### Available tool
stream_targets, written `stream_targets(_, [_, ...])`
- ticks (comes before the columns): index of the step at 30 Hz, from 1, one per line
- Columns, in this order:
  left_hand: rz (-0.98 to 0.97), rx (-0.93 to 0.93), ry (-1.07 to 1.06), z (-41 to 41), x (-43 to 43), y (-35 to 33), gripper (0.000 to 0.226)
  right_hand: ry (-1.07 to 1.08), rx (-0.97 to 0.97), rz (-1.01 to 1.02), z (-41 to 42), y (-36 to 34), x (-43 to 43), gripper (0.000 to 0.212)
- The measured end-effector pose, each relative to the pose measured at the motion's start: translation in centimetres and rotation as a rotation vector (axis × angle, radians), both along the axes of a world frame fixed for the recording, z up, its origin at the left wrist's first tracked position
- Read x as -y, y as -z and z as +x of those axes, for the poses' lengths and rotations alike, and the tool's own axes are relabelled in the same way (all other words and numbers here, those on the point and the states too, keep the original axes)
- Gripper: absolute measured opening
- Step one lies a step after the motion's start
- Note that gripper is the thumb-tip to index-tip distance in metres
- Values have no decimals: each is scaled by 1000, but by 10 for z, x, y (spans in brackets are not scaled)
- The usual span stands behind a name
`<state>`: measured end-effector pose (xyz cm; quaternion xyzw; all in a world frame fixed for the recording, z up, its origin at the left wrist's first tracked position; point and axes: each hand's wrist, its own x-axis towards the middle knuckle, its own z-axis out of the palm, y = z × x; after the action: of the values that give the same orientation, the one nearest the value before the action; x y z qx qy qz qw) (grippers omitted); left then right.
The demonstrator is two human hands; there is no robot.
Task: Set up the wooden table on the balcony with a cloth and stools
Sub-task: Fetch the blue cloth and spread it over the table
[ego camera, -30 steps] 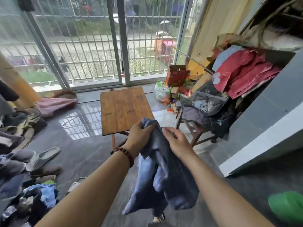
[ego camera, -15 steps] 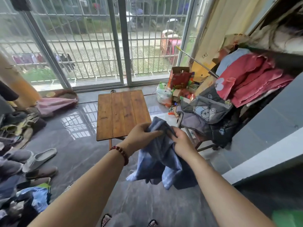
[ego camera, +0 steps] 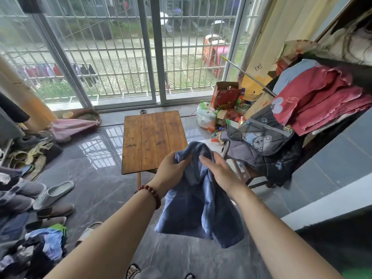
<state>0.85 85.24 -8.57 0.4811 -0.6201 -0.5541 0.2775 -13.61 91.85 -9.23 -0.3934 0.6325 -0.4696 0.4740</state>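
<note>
Near the desk's front edge: crumpled blue fabric cloth (ego camera: 199,200), hanging above the floor
Left hand (ego camera: 171,171): clenched on the cloth's top
Right hand (ego camera: 221,172): gripping beside it
Brown plank-topped wooden desk (ego camera: 151,137): bare

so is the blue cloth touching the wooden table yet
Cannot tell. The head view shows the blue cloth bunched in the left hand and right hand, its top overlapping the wooden table's near corner, with no contact or gap plainly visible.
</note>
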Motion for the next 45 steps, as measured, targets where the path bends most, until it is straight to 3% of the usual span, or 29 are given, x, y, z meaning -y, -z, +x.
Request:
stream_targets(2, [12,-21,-17,1,4,2,15,-140,-43,45,5,3,3,65])
stream_targets(3, [12,-32,-21,1,6,2,18,-166,-109,57,8,5,4,67])
stream_targets(4, [12,-44,-31,1,7,3,24,-155,-173,59,9,7,6,60])
stream_targets(7, [34,-56,-84,6,12,1,34,-26,-267,39,8,8,12,15])
stream_targets(16, [-58,5,-203,19,11,1,54,138,-44,12,3,11,27,23])
stream_targets(18, [-166,26,-295,20,6,7,48,189,41,6,3,9,28,22])
stream_targets(20, [-260,30,-331,21,1,10,27,224,109,-6,3,5,29,21])
stream_targets(22, [-196,-61,-219,21,-1,11,18,237,152,7,2,1,30,22])
stream_targets(24, [29,-196,1,20,-6,5,16,242,186,10,3,0,31,23])
stream_targets(26, [186,-224,202,17,-12,0,40,252,199,-17,6,0,33,26])
stream_targets(28, [110,-163,301,10,-14,1,68,247,180,-26,10,2,35,29])
stream_targets(30, [-27,-103,304,5,-15,6,80,249,235,-14,16,2,35,26])
stream_targets(34, [-52,-57,114,4,-12,7,47,57,499,-12,22,-1,30,26])
stream_targets(36, [-13,-45,58,5,-7,6,37,-48,539,-24,19,-3,25,35])
stream_targets(39, [71,-102,25,6,-2,2,36,-119,368,-73,12,5,20,41])
stream_targets(42, [130,-71,46,5,-1,0,37,-32,167,-75,9,15,19,37])
stream_targets(45, [254,-150,56,-1,-6,-3,34,22,127,-31,10,16,21,24])
